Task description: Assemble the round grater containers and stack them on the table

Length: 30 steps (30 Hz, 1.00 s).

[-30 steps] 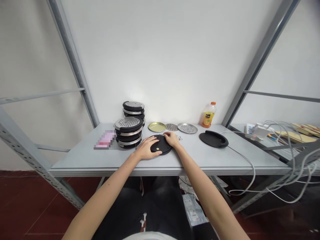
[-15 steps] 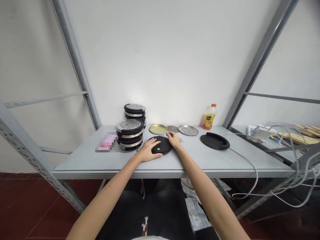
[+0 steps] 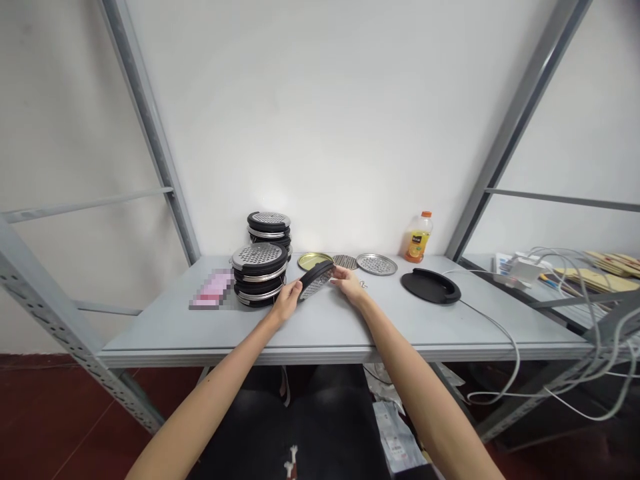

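Between both hands a round black mosquito-coil-like case with a perforated metal face (image 3: 316, 283) is tilted up on edge above the table, its metal side turned toward me. My left hand (image 3: 287, 300) grips its left edge, thumb on the black rim. My right hand (image 3: 347, 283) holds the opposite edge with bent fingers. Left of it stands a stack of similar black and silver discs (image 3: 259, 273), with another stack (image 3: 269, 225) behind. A gold round tray (image 3: 314, 261), a slotted metal disc (image 3: 345, 262) and a holed silver disc (image 3: 377, 265) lie beyond the hands.
A black round dish (image 3: 429, 285) with a raised rim lies at right, a cable beside it. A juice bottle (image 3: 419, 238) stands against the wall. A blurred pink item (image 3: 213, 289) lies at left. Metal posts flank the grey table (image 3: 400, 327); cables (image 3: 505, 387) hang at its right.
The black disc, flat on the table under my hands before, is now lifted and tilted so its perforated metal face shows. My left hand has changed from lying spread on top to gripping the edge.
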### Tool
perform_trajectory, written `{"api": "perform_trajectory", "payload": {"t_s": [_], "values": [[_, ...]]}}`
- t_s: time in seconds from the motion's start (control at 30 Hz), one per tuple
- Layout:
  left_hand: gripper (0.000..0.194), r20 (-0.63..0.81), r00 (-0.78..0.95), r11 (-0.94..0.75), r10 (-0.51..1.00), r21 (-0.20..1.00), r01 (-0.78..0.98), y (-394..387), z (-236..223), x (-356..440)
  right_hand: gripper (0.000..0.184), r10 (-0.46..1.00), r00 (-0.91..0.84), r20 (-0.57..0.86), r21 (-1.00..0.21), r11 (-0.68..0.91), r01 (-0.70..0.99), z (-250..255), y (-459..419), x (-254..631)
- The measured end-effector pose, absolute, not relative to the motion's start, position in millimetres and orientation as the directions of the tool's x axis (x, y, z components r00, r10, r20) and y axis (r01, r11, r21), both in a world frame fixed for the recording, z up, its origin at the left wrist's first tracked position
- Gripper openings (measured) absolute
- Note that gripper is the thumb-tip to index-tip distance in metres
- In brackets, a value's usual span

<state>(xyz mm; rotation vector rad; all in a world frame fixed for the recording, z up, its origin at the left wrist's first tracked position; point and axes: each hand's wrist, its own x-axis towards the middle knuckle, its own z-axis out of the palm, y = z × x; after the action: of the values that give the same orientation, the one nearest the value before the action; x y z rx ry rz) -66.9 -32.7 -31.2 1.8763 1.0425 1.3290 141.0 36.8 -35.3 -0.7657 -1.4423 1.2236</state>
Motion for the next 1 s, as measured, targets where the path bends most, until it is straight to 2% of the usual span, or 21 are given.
{"api": "perform_trajectory", "payload": {"t_s": [0.1, 0.2, 0.4, 0.53, 0.63, 0.73, 0.8, 0.87, 0.93, 1.0], "values": [[0.077, 0.402, 0.086, -0.411, 0.912, 0.886, 0.215, -32, -33, -66, 0.054, 0.861, -0.378, 0.342, -0.932, 0.258, -0.255, -31, 28, 137], [0.078, 0.363, 0.072, -0.370, 0.929, 0.913, 0.173, -32, -33, -66, 0.055, 0.864, -0.389, 0.318, -0.933, 0.212, -0.292, -27, 21, 136], [0.076, 0.440, 0.107, -0.452, 0.892, 0.879, 0.150, -40, -23, -61, 0.045, 0.891, -0.371, 0.260, -0.934, 0.135, -0.332, -27, 24, 143], [0.059, 0.538, 0.194, -0.569, 0.821, 0.800, 0.190, -56, 3, -47, 0.036, 0.897, -0.352, 0.268, -0.883, 0.083, -0.462, -27, 27, 148], [0.060, 0.654, 0.208, -0.680, 0.728, 0.646, 0.347, -70, 28, -41, 0.034, 0.918, -0.307, 0.252, -0.860, 0.066, -0.507, -26, 30, 152], [0.066, 0.734, 0.334, -0.748, 0.592, 0.345, 0.567, -79, 47, -45, 0.032, 0.936, -0.272, 0.223, -0.870, 0.065, -0.489, -29, 35, 153], [0.063, 0.710, 0.472, -0.762, 0.523, 0.141, 0.632, -79, 58, -51, 0.031, 0.937, -0.273, 0.220, -0.874, 0.065, -0.481, -31, 38, 152], [0.061, 0.635, 0.618, -0.789, 0.464, -0.021, 0.614, -76, 68, -58, 0.031, 0.934, -0.280, 0.222, -0.870, 0.060, -0.489, -31, 38, 151], [0.056, 0.546, 0.728, -0.816, 0.415, -0.130, 0.563, -74, 77, -62, 0.030, 0.937, -0.279, 0.211, -0.861, 0.043, -0.507, -31, 37, 148], [0.050, 0.478, 0.791, -0.835, 0.382, -0.189, 0.517, -74, 82, -61, 0.028, 0.942, -0.269, 0.200, -0.849, 0.029, -0.528, -28, 34, 145]]}}
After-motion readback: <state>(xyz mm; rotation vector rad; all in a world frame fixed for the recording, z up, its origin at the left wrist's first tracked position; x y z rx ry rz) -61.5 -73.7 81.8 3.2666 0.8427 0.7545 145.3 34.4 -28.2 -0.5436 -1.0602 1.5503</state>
